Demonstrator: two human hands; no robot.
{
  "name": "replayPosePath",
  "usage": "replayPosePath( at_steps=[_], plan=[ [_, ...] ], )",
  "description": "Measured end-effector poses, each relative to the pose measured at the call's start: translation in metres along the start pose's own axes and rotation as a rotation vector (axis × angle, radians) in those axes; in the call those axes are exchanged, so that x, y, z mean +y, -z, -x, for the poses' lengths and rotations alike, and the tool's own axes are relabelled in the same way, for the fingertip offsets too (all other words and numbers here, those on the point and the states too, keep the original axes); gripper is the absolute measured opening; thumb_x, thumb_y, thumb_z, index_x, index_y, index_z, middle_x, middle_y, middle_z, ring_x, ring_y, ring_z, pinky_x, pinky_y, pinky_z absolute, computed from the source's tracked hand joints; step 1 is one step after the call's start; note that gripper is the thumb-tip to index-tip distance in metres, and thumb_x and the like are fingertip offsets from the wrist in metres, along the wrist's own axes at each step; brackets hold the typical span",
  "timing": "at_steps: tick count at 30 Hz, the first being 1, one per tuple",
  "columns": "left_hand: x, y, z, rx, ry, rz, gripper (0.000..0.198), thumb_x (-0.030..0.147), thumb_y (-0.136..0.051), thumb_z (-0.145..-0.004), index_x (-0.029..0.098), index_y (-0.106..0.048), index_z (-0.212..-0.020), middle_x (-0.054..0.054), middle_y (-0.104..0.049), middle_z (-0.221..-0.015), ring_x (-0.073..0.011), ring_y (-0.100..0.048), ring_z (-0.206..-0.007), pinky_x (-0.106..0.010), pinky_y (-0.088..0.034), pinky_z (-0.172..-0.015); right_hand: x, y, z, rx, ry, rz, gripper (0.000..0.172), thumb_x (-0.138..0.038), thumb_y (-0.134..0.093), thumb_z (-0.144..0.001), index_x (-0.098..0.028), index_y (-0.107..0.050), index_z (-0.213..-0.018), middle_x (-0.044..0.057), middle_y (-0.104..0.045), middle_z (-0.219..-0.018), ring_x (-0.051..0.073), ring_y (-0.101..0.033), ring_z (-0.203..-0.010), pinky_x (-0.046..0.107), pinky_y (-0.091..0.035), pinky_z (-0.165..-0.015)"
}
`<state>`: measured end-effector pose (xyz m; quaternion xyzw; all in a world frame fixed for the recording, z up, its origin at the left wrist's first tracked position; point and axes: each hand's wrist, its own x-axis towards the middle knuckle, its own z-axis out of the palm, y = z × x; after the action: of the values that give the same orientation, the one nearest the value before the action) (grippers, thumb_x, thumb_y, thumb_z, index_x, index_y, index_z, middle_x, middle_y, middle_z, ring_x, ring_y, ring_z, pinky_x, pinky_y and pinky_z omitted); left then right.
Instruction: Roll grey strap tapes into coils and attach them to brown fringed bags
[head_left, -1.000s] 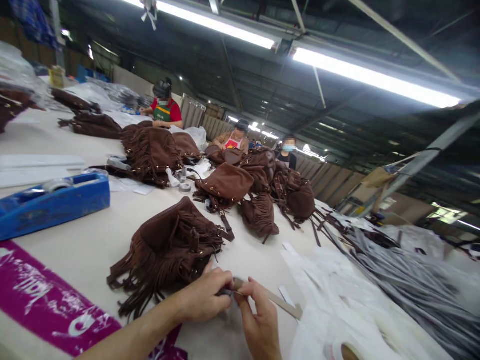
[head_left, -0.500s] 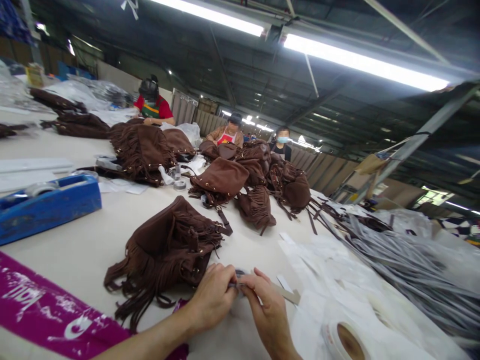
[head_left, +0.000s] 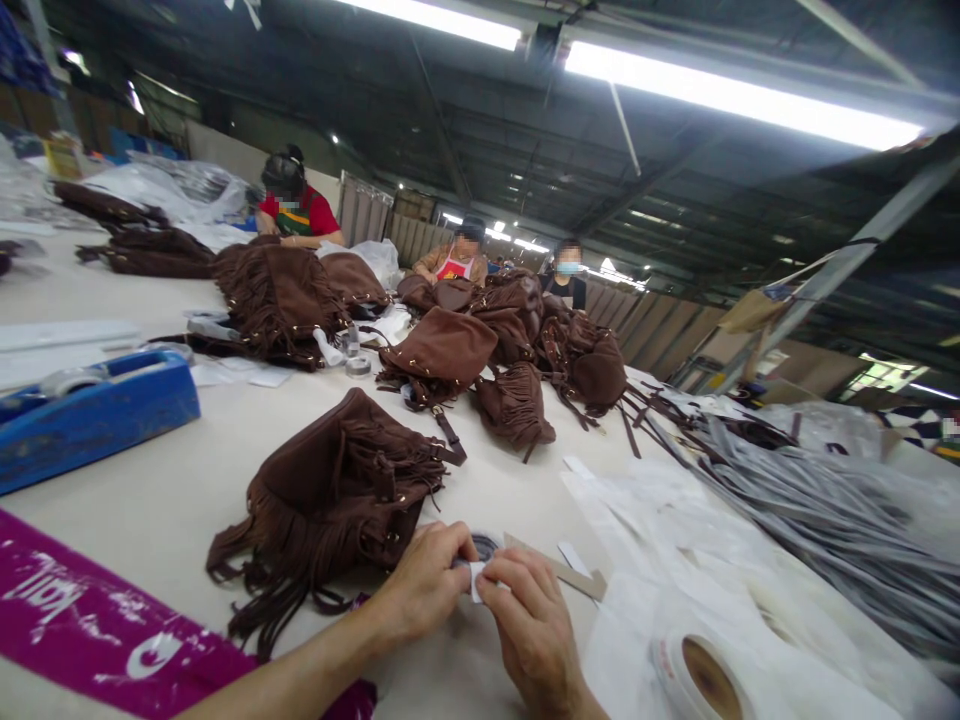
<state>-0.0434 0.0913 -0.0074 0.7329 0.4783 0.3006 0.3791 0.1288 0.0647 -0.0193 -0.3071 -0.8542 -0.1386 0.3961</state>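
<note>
Both hands were pressed together over the table (head_left: pixel 172 450); I saw my left hand (head_left: pixel 427 585) and right hand (head_left: pixel 536 625) pinching a small white slip (head_left: pixel 475 580), fringed brown bag (head_left: pixel 337 480) just beyond the left.

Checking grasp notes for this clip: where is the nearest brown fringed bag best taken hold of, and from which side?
Probably by the smooth upper panel of the brown fringed bag, coming from above: it stands up as a ridge, while the fringe trails loose toward the near left and would slip. The left hand and right hand pinch a small white piece beside it.
</note>
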Motion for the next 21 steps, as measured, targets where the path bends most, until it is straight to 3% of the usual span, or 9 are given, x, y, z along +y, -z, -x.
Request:
replayPosePath(
  at_steps=[6, 10, 15, 21],
  plan=[
    [-0.007, 0.008, -0.003, -0.129, -0.004, 0.157, 0.012, 0.022, -0.055, -0.068, 0.019, -0.06, -0.078, 0.001, -0.055, -0.077, -0.0196, -0.048, -0.086, -0.027, -0.039, -0.075, -0.002, -0.002, 0.004, -0.006, 0.049, -0.025, 0.021, -0.011, -0.047, -0.093, -0.02, -0.065, -0.099, 0.006, -0.069, -0.085, 0.021, -0.063, -0.087, 0.035, -0.055, -0.079],
    [0.001, 0.018, 0.002, -0.196, -0.038, 0.112, 0.015, 0.023, -0.058, -0.068, 0.018, -0.06, -0.082, 0.001, -0.055, -0.079, -0.0188, -0.049, -0.085, -0.026, -0.039, -0.074, -0.001, 0.005, 0.01, -0.069, 0.085, -0.029, 0.026, -0.007, -0.049, -0.091, -0.019, -0.064, -0.108, 0.008, -0.069, -0.092, 0.022, -0.062, -0.095, 0.037, -0.056, -0.083],
    [0.005, 0.023, 0.005, -0.192, -0.12, 0.002, 0.017, 0.024, -0.063, -0.071, 0.019, -0.058, -0.087, 0.0, -0.056, -0.089, -0.0192, -0.048, -0.091, -0.028, -0.038, -0.082, -0.004, 0.019, 0.009, -0.233, 0.072, -0.122, 0.031, -0.01, -0.054, -0.086, -0.015, -0.059, -0.116, 0.012, -0.066, -0.106, 0.026, -0.058, -0.105, 0.042, -0.054, -0.091],
    [-0.005, 0.013, 0.012, -0.125, -0.261, -0.07, 0.008, 0.02, -0.055, -0.075, 0.02, -0.054, -0.083, -0.002, -0.057, -0.088, -0.0201, -0.05, -0.088, -0.029, -0.039, -0.081, -0.019, 0.017, -0.001, -0.161, 0.005, 0.007, 0.022, -0.013, -0.042, -0.096, -0.018, -0.064, -0.1, 0.007, -0.068, -0.088, 0.019, -0.059, -0.084, 0.035, -0.053, -0.076]
  ],
)
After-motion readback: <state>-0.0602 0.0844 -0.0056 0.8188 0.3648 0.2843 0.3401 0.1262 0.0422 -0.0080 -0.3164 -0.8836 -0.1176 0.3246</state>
